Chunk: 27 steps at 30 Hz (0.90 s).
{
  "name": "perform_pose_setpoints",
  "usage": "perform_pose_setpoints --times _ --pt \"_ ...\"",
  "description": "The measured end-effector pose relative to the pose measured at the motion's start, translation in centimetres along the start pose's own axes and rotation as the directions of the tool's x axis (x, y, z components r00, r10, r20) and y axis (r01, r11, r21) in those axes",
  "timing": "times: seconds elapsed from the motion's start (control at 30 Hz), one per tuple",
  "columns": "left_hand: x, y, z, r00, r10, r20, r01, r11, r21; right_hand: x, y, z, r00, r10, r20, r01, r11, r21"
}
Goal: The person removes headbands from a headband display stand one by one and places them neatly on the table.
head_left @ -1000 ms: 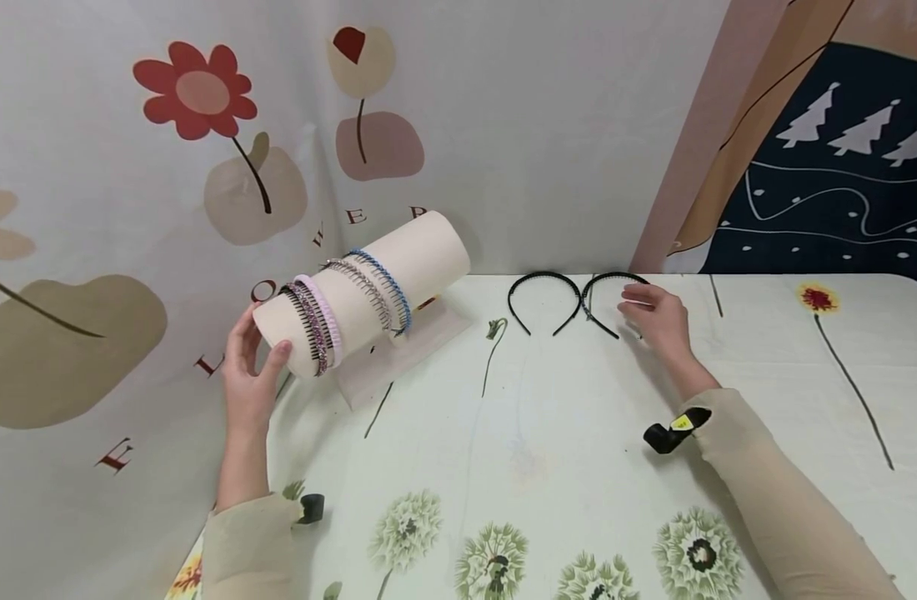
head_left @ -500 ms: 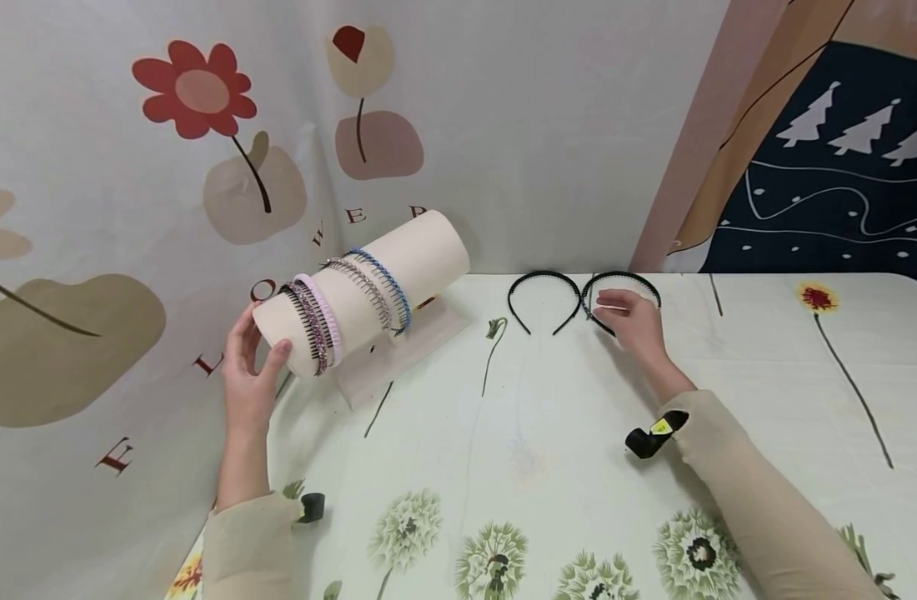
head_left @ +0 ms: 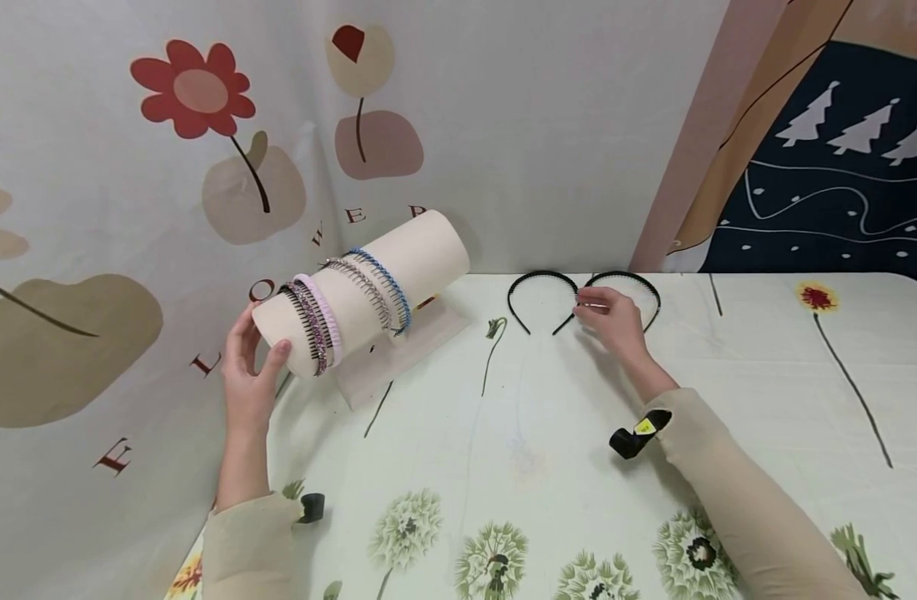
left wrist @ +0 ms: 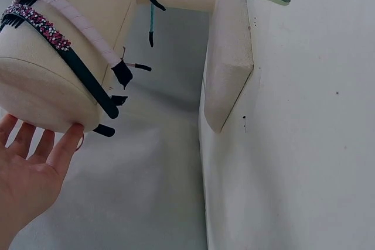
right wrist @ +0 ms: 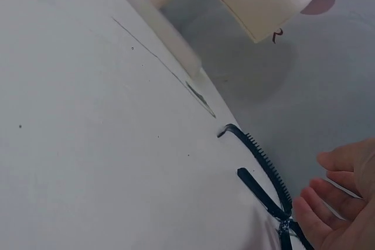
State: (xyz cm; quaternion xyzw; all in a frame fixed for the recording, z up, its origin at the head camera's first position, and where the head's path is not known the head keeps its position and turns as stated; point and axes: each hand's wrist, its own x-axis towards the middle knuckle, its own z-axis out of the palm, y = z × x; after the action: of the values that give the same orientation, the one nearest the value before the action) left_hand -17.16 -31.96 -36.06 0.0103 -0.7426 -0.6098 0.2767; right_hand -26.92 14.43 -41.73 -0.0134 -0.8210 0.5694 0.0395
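Note:
A cream cylindrical headband stand (head_left: 421, 250) stands at the left on a flat base (head_left: 406, 354). Around its roll sit a pink headband (head_left: 327, 321), a glittery one (left wrist: 44, 24), a silvery one (head_left: 368, 287) and a blue one (head_left: 391, 287). My left hand (head_left: 252, 387) holds the roll's near end, thumb in front, fingertips on the end's edge. Two black toothed headbands, a left one (head_left: 513, 292) and a right one (head_left: 653, 292), lie side by side at the table's back. Over where they meet hovers my right hand (head_left: 616, 321), fingers loosely bent, nothing in its grasp.
A flower-printed cloth covers the table (head_left: 458, 467). Behind it hangs a pale curtain (head_left: 548, 150) with printed flowers and letters, close behind the stand. A dark cloth with white trees (head_left: 841, 183) hangs at the right.
My right hand has moved left across the right black headband to where the two black headbands meet. The left hand and the stand have stayed in place.

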Motion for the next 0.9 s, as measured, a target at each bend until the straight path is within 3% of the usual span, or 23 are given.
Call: perform_pose_setpoints --times 0.9 --pt "0.0 -0.1 0.0 1.0 -0.013 0.008 0.013 1.0 0.006 -0.9 -3.5 4.7 0.991 -0.076 0.112 0.072 0.997 0.036"
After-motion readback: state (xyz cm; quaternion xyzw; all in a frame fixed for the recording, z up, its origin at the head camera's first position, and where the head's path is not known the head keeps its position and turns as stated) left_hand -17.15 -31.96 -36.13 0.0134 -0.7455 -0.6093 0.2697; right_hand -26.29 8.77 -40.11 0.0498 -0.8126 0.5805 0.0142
